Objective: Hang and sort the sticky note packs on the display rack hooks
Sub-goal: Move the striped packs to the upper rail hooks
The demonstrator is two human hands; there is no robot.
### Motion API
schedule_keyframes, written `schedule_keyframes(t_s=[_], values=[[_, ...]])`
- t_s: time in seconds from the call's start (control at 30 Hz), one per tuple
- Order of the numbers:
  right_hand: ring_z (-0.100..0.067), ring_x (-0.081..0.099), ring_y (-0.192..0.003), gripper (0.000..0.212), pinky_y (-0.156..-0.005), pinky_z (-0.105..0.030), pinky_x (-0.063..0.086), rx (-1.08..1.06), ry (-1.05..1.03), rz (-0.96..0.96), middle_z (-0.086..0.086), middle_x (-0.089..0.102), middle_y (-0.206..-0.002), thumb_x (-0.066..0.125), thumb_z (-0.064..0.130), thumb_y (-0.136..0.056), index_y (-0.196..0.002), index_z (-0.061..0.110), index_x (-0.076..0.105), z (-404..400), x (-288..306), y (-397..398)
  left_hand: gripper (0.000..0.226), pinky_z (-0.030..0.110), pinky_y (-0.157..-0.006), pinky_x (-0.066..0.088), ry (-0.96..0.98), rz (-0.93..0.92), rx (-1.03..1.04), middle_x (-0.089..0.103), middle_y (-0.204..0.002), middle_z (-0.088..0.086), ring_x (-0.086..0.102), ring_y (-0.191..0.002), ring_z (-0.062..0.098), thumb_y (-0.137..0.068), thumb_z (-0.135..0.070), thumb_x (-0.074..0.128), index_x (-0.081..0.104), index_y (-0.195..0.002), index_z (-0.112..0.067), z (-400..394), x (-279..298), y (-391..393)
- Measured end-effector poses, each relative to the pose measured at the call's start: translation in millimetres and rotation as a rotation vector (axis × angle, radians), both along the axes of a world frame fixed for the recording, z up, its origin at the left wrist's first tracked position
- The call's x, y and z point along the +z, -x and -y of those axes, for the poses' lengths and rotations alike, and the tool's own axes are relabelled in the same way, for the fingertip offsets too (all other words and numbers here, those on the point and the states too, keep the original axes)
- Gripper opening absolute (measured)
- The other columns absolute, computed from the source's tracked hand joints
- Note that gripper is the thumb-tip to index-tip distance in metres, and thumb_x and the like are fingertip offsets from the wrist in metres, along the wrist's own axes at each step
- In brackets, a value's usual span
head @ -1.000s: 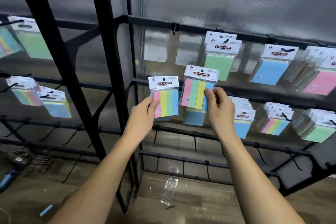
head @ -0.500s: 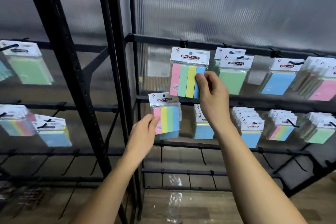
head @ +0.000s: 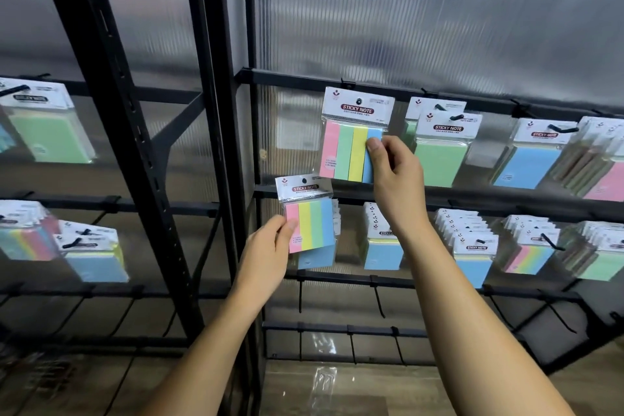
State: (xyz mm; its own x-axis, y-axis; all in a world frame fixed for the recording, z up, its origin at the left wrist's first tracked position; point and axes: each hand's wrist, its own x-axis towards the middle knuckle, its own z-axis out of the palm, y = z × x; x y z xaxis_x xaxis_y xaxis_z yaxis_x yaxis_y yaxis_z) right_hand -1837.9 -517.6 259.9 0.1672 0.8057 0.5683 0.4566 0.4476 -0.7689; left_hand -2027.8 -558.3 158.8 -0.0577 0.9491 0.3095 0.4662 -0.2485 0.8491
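Striped sticky note pack raised at top rail hook, pinched by right grip, second striped pack pinched by left grip.

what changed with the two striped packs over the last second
The right hand lifted its striped pack from beside the other up to the top rail, hole at a hook. The left hand kept pinching the second striped pack low. Neither was let go.
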Motion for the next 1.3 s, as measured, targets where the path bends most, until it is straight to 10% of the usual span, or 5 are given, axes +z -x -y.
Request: schedule_keyframes(t_s=[0.63,1.3], values=[[-0.01,0.038,-0.065,0.041,-0.057,-0.026,0.03,0.006,0.012,-0.084,-0.021,0.05,-0.078,0.046,0.035,-0.105,-0.089,-0.002,0.054,-17,-4,4,0.032,0.019,-0.052,0.033,0.007,0.001,0.019,0.055,-0.065,-0.008,0.046,-0.058,0.003,-0.103,-0.03,0.047,0.048,-0.075,-0.013,-2,0,8],[-0.012,0.033,-0.061,0.039,-0.059,-0.031,0.029,-0.112,0.157,-0.042,0.0,0.043,-0.068,0.045,0.037,-0.104,-0.08,0.006,0.049,-26,-5,3,0.036,0.017,-0.052,0.034,-0.027,-0.028,-0.004,0.048,-0.063,-0.011,0.046,-0.057,-0.003,-0.103,-0.024,0.048,0.04,-0.068,-0.026,21,4,11]])
